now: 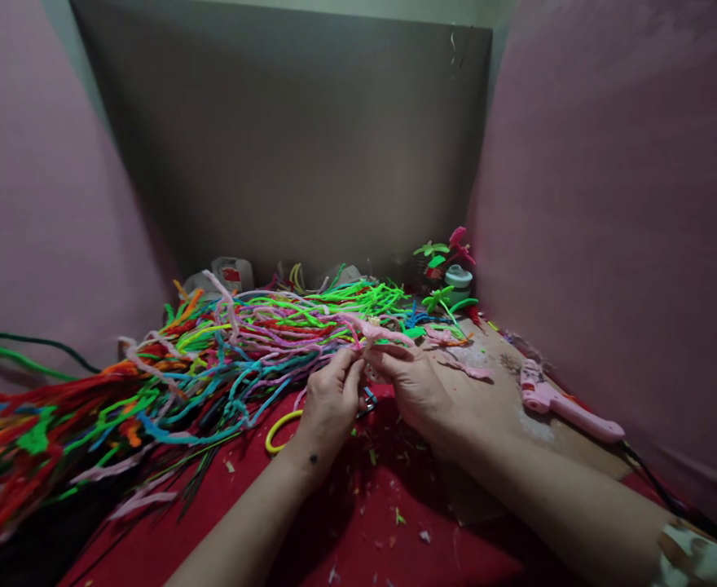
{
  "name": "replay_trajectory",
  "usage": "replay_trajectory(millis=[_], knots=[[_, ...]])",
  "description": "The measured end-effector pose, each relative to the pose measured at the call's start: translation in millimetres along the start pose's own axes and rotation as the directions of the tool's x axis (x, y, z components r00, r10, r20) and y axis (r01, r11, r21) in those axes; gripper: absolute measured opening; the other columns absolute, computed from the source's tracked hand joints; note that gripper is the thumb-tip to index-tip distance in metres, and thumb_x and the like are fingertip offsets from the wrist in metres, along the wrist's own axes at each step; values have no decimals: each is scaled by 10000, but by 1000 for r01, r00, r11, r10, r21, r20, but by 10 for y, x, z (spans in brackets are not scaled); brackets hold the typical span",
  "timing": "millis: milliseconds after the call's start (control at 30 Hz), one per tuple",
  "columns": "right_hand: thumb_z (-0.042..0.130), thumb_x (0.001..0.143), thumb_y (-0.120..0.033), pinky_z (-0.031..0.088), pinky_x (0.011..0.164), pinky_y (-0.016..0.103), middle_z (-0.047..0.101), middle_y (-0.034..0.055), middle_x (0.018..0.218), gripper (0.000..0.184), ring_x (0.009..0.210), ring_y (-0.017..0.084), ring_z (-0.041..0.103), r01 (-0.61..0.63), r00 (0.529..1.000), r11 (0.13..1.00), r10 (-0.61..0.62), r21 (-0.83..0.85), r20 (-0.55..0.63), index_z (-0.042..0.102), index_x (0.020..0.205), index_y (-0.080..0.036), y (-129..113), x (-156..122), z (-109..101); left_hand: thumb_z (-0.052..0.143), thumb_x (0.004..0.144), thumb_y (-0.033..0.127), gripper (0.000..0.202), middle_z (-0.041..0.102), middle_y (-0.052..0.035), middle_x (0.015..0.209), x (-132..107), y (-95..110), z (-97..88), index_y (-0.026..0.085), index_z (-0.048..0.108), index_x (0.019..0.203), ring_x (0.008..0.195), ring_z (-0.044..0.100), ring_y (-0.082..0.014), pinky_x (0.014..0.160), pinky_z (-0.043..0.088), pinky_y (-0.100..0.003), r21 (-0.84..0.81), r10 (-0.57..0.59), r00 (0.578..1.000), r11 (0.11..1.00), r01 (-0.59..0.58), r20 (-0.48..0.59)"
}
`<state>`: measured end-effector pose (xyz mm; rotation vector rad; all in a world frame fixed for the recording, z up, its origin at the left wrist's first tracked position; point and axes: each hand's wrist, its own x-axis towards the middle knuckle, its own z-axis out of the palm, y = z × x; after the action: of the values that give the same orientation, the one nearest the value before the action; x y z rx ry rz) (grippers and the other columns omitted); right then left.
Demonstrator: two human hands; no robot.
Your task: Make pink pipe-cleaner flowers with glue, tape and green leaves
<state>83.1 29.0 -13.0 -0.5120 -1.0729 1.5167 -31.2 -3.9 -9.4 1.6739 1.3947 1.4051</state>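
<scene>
My left hand point(332, 397) and my right hand point(416, 390) meet in the middle, fingers pinched together. Between their fingertips is a pale pink pipe-cleaner flower point(383, 333) with petal-like loops, and its lower part is hidden by the fingers. Just beyond the hands spreads a large heap of pipe cleaners point(273, 326) in green, pink, red, purple, blue and orange. A yellow loop handle point(280, 430), apparently of scissors, pokes out beside my left wrist. Its metal part shows in the gap between the hands.
A pink heated styling iron point(569, 405) with a cord lies on a cardboard sheet point(505, 371) at the right. Pink pipe-cleaner pieces point(465, 368) lie nearby. Behind stand finished-looking green and magenta flowers point(450, 249) and a pale green-lidded jar point(459, 281). Scraps litter the red cloth point(358, 505); pink walls flank it.
</scene>
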Motion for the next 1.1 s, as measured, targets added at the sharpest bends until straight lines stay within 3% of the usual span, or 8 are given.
replay_trajectory(millis=[100,333,433,533,700,867,1100], knots=[[731,643,-352,453,507,307,610,-7,552,170,493,145,511,-19,1000,1000,18,-17,-8,658,657,-199,20,-24,9,505,829,269,158,464,58,433,-18,-26,14,204,592,715,398,431,-93,467,311,-200,45,58,998,997,-56,-33],[734,637,-253,459,630,298,632,-4,639,128,592,133,537,39,999,999,-38,20,-23,679,727,-181,22,-24,1,524,818,290,198,434,61,464,-6,-68,64,198,555,645,424,374,-92,466,271,-203,-63,20,999,998,-22,-36],[731,634,-240,444,622,284,617,-12,636,103,568,113,507,39,999,999,-39,18,-34,661,665,-171,2,-35,15,523,814,264,177,470,46,544,-11,-46,76,186,572,664,505,394,-98,518,289,-205,38,43,996,998,-40,-74],[719,656,-246,443,643,285,631,-14,670,116,597,118,514,50,998,998,-50,23,-35,679,744,-182,-4,-43,32,503,822,234,142,486,43,588,-18,-6,77,185,584,716,548,414,-101,556,308,-204,102,53,994,994,-43,-95],[727,662,-284,448,666,283,658,-2,730,177,661,136,539,62,997,998,-62,-11,-34,703,816,-199,6,-46,30,554,791,257,178,420,57,557,3,15,66,173,545,633,513,356,-80,505,298,-188,-151,-15,998,989,5,-65],[710,686,-315,411,561,259,610,0,607,142,557,113,475,47,998,994,-50,-97,-23,704,702,-174,18,-12,-36,630,750,356,237,360,85,477,15,91,36,160,532,659,392,265,-38,381,205,-171,-476,-183,980,857,200,84],[685,706,-261,422,589,252,617,-5,607,108,546,95,483,66,998,993,-65,-95,8,710,685,-157,-46,-27,-44,657,739,407,288,446,81,505,3,163,8,151,528,720,319,294,1,330,195,-137,-580,-224,957,761,290,184]])
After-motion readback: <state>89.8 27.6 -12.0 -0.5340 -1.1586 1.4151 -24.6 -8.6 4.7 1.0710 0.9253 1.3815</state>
